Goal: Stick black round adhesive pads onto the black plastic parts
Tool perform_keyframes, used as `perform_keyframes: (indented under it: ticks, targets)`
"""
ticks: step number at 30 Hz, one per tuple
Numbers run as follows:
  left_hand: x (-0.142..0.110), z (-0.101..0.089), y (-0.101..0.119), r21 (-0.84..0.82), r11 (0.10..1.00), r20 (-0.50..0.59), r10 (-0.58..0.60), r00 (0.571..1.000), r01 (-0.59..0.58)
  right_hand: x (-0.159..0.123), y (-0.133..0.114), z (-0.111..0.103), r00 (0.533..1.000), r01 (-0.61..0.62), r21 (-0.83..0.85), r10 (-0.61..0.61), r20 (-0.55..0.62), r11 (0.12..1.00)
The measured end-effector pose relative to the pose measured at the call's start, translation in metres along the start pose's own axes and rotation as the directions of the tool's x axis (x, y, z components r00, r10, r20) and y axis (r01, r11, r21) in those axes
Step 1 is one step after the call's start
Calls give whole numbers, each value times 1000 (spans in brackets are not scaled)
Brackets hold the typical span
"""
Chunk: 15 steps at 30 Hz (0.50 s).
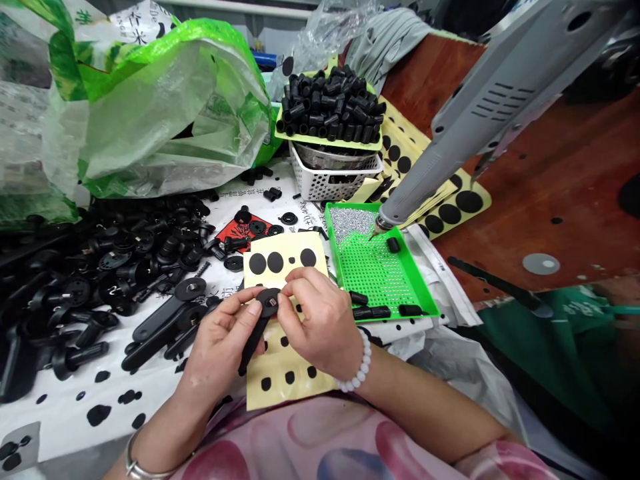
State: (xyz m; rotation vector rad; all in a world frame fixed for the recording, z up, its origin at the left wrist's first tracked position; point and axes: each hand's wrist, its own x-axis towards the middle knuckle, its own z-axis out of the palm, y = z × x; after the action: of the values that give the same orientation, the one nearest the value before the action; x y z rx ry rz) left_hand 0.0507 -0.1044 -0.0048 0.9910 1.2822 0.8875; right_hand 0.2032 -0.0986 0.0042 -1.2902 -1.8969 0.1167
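My left hand (219, 345) holds a long black plastic part (253, 340) with a round head (269, 302). The fingertips of my right hand (315, 321) pinch at that round head, where a small metal piece shows. Under both hands lies a cream backing sheet of black adhesive dots (280, 261), with several round dots peeled off or still in place. To the right stands a green tray (380, 283) with a perforated plate, silver beads and several short black pieces.
A grey handheld applicator tool (500, 107) reaches over the tray's far corner. A heap of black plastic parts (110, 287) covers the left side. Behind stand black cylinders on a yellow lid (327, 107), a white basket (325, 180), a green-trimmed plastic bag (165, 113) and a brown board (550, 180).
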Motion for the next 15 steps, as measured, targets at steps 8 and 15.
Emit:
perform_keyframes:
  ticks: [8,15]
  targets:
    - [2,1,-2,8,997,-24,76,997,-76,-8,-9,-3,999,-10,-180,15,29,984]
    - [-7,4,2,93,971,-108,231,967,-222,-10,-4,-5,994,-49,-193,67,85,980]
